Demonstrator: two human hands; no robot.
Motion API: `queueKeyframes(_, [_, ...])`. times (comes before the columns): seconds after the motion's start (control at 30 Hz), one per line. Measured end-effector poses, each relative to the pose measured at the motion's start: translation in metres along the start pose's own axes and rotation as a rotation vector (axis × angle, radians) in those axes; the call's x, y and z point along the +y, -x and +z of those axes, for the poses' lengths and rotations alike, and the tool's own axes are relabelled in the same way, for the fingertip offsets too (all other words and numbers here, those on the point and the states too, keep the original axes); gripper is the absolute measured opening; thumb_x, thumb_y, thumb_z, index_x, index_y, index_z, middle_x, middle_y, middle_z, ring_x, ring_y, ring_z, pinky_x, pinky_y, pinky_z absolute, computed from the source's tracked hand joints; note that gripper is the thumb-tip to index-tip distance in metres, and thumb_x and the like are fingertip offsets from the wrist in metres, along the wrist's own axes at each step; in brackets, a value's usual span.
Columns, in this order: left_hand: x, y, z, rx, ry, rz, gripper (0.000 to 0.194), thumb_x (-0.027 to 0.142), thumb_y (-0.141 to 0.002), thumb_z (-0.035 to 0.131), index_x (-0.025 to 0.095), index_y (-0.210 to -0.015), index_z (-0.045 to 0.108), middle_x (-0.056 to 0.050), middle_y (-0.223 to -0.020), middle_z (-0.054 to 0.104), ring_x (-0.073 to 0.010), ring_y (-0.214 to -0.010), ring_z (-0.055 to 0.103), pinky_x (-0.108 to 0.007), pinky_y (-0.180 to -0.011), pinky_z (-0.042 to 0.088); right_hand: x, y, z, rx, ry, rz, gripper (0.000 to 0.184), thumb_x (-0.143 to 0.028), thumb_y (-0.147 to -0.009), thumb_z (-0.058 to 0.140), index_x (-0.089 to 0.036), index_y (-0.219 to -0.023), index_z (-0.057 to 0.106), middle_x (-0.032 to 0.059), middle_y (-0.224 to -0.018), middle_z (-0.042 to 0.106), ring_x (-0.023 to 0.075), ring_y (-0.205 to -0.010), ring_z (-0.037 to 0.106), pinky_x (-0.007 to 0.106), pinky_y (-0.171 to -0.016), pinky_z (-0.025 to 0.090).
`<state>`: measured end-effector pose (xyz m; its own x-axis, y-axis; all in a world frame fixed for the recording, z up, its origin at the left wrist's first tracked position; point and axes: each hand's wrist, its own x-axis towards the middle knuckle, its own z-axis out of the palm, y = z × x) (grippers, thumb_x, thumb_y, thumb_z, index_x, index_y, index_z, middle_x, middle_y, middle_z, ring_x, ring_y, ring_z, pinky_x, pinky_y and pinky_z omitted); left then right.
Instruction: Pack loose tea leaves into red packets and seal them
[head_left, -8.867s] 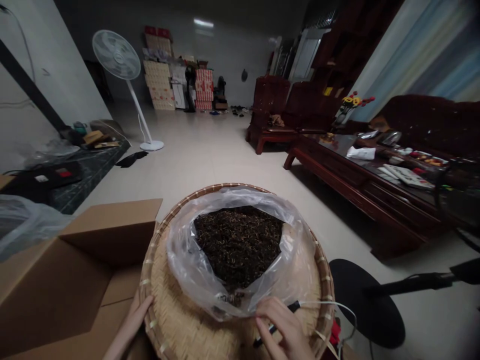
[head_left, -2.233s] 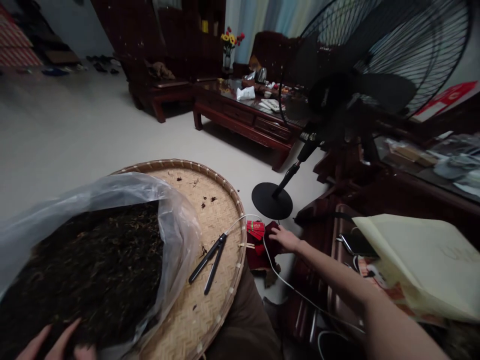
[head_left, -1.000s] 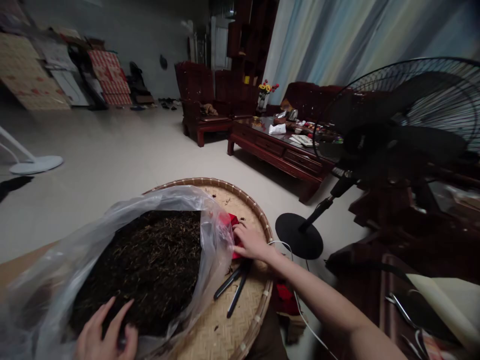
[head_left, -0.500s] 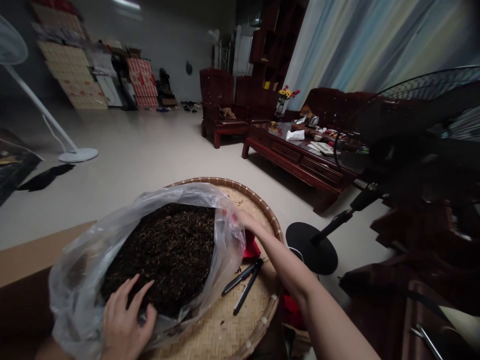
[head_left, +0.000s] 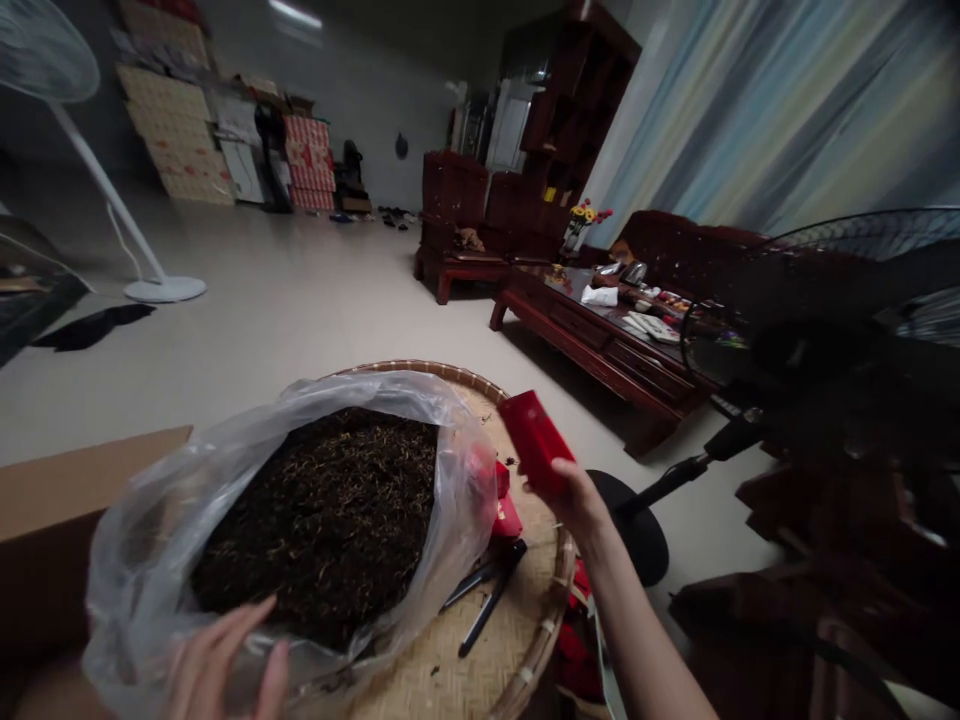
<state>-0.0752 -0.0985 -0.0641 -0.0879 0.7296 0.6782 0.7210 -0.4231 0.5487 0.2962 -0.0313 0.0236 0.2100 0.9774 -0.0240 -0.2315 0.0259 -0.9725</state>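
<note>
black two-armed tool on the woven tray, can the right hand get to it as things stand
Probably yes, though the right hand is holding a red packet and might need to free its fingers first. The black tool lies close by on the woven tray, and nothing seems to cover its near ends.

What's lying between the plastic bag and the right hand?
Red packaging lies on the woven tray between the plastic bag and the right hand, as the head view shows.
</note>
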Motion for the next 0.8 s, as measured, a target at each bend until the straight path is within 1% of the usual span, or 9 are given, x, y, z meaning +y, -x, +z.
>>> queueKeyframes(0.07, [0.027, -0.02, 0.008, -0.045, 0.23, -0.145, 0.042, 0.025, -0.078, 0.061, 0.021, -0.118, 0.051, -0.009, -0.108, 0.058, -0.0201, -0.085, 0.059, -0.034, -0.075, 0.049, 0.012, 0.03, 0.037, -0.14, 0.047, -0.018, 0.054, -0.038, -0.064, 0.066, -0.023, -0.112, 0.046, 0.0037, -0.091, 0.063, 0.021, -0.071, 0.063, 0.034, -0.061, 0.052])
queueKeyframes(0.17, [0.064, -0.049, 0.02, -0.159, 0.615, -0.341, 0.063, 0.031, -0.077, 0.064, 0.022, -0.132, 0.034, -0.015, -0.134, 0.045, -0.0212, -0.1, 0.058, -0.031, -0.075, 0.053, 0.038, 0.065, 0.095, -0.175, 0.279, -0.191, 0.041, -0.027, -0.063, 0.064, -0.023, -0.101, 0.05, 0.0058, -0.1, 0.061, 0.0247, -0.092, 0.06, 0.039, -0.082, 0.049])
queueKeyframes(0.27, [0.073, -0.064, 0.022, -0.212, 0.845, -0.522, 0.077, 0.036, -0.07, 0.072, 0.022, -0.134, 0.032, -0.014, -0.137, 0.044, -0.0262, -0.115, 0.054, -0.036, -0.091, 0.05, 0.057, 0.078, 0.128, -0.296, 0.391, -0.313, 0.037, -0.022, -0.062, 0.064, -0.024, -0.096, 0.052, 0.0086, -0.113, 0.055, 0.0288, -0.111, 0.051, 0.043, -0.097, 0.039])
queueKeyframes(0.33, [0.067, -0.066, 0.015, -0.253, 0.907, -0.592, 0.071, 0.034, -0.067, 0.075, 0.02, -0.127, 0.041, -0.013, -0.132, 0.05, -0.0277, -0.115, 0.054, -0.04, -0.097, 0.046, 0.064, 0.077, 0.133, -0.415, 0.353, -0.281, 0.043, -0.028, -0.062, 0.068, -0.025, -0.101, 0.052, 0.0101, -0.123, 0.05, 0.0308, -0.118, 0.046, 0.044, -0.101, 0.036])
queueKeyframes(0.43, [0.056, -0.06, 0.003, -0.265, 0.974, -0.605, 0.062, 0.031, -0.067, 0.076, 0.018, -0.12, 0.047, -0.014, -0.129, 0.053, -0.0278, -0.114, 0.056, -0.04, -0.098, 0.045, 0.07, 0.07, 0.131, -0.462, 0.153, -0.043, 0.058, -0.049, -0.066, 0.067, -0.025, -0.115, 0.048, 0.0118, -0.131, 0.047, 0.0314, -0.12, 0.047, 0.043, -0.097, 0.04])
queueKeyframes(0.53, [0.051, -0.052, -0.001, -0.268, 0.996, -0.56, 0.053, 0.029, -0.07, 0.074, 0.018, -0.116, 0.051, -0.016, -0.135, 0.047, -0.0284, -0.121, 0.051, -0.039, -0.1, 0.043, 0.069, 0.066, 0.131, -0.379, 0.025, 0.246, 0.059, -0.051, -0.069, 0.067, -0.024, -0.117, 0.048, 0.01, -0.116, 0.058, 0.0266, -0.1, 0.059, 0.039, -0.085, 0.047])
queueKeyframes(0.63, [0.044, -0.049, -0.002, -0.32, 1.008, -0.522, 0.046, 0.029, -0.072, 0.073, 0.018, -0.113, 0.056, -0.016, -0.139, 0.044, -0.0292, -0.126, 0.045, -0.038, -0.103, 0.04, 0.063, 0.066, 0.132, -0.416, 0.015, 0.358, 0.053, -0.043, -0.063, 0.077, -0.021, -0.106, 0.055, 0.004, -0.094, 0.064, 0.02, -0.079, 0.061, 0.033, -0.074, 0.048])
queueKeyframes(0.7, [0.039, -0.052, -0.006, -0.413, 1.025, -0.491, 0.056, 0.03, -0.07, 0.075, 0.019, -0.12, 0.053, -0.017, -0.139, 0.043, -0.0298, -0.124, 0.047, -0.038, -0.1, 0.043, 0.057, 0.066, 0.131, -0.464, 0.057, 0.347, 0.05, -0.041, -0.061, 0.079, -0.02, -0.101, 0.058, 0.0013, -0.087, 0.064, 0.0176, -0.075, 0.059, 0.029, -0.071, 0.047])
queueKeyframes(0.8, [0.032, -0.064, -0.017, -0.614, 0.907, -0.339, 0.095, 0.028, -0.06, 0.081, 0.026, -0.141, 0.032, -0.016, -0.139, 0.044, -0.0295, -0.122, 0.049, -0.041, -0.099, 0.043, 0.047, 0.066, 0.13, -0.566, 0.164, 0.311, 0.045, -0.037, -0.061, 0.08, -0.021, -0.098, 0.06, 0.0001, -0.09, 0.063, 0.0172, -0.079, 0.058, 0.028, -0.072, 0.046])
